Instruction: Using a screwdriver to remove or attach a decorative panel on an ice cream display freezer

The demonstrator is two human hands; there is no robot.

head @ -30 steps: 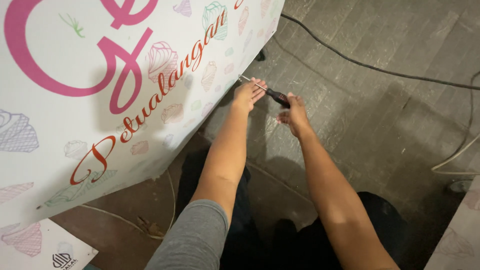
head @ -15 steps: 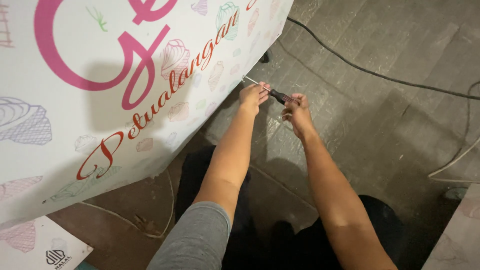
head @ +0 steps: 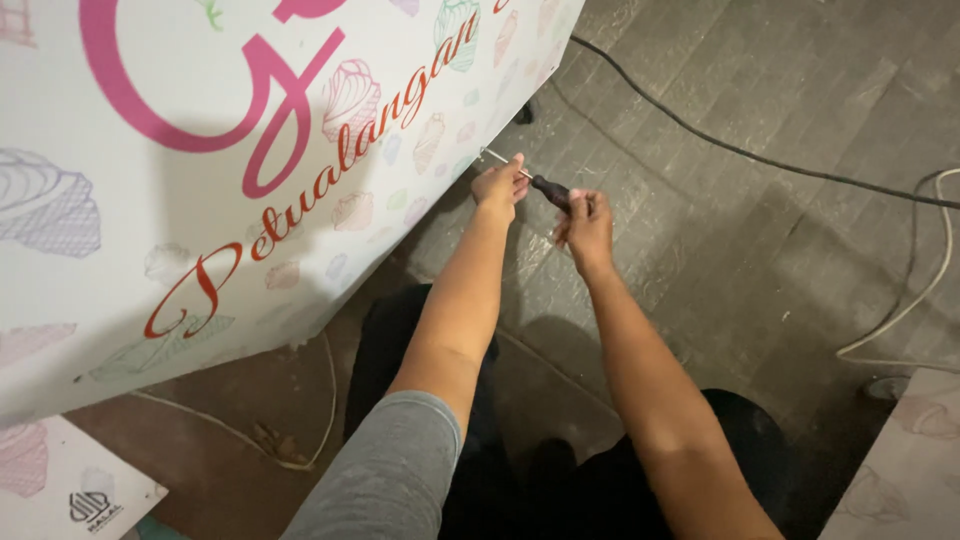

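Fingers: left hand (head: 498,185) pinches the thin metal shaft near its tip; right hand (head: 587,222) is curled shut round the dark handle.
Tool: slim screwdriver with a black handle and silver shaft (head: 535,183), held between the 2 hands, tip pointing at the panel edge.
Panel: large white printed board with pink and red lettering and pastel cupcake drawings (head: 250,190), tilted over the person's lap.
Change: compared with 1 second ago, both hands sit a touch higher and the grip looks the same; tip stays at the same edge.
Reading: likely a screw at that edge being worked, no visible release.
Floor: grey plank boards (head: 760,250), black cable (head: 700,130), white cable (head: 925,290) well apart.
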